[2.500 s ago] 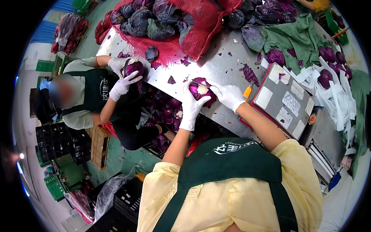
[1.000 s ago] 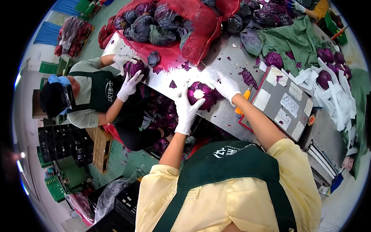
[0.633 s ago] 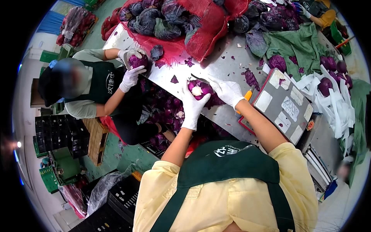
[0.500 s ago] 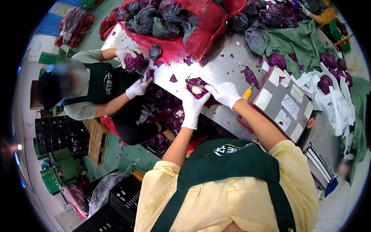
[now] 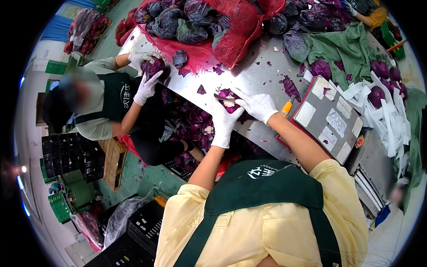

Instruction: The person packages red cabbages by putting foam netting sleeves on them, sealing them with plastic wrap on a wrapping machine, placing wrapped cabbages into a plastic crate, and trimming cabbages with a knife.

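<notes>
A small red cabbage [image 5: 230, 104] with a pale cut face sits in my gloved left hand [image 5: 223, 123], its fingers wrapped round the far and left sides. My gloved right hand [image 5: 258, 106] is closed on a knife [image 5: 224, 97], whose dark blade lies across the pale part of the cabbage. Both hands are at the near edge of the metal table [image 5: 249, 84]. Purple leaves [image 5: 195, 122] fill a container just below that edge.
Across the table a co-worker [image 5: 106, 95] in gloves holds another cabbage [image 5: 153, 66]. A red mesh sack [image 5: 242, 38] of cabbages lies at the back. To the right are a yellow-handled tool [image 5: 287, 108], a grey scale [image 5: 329, 116] and white strips [image 5: 384, 122].
The blade has shifted slightly across the cabbage in my left hand. The co-worker's lower hand has moved up to the cabbage that they hold.
</notes>
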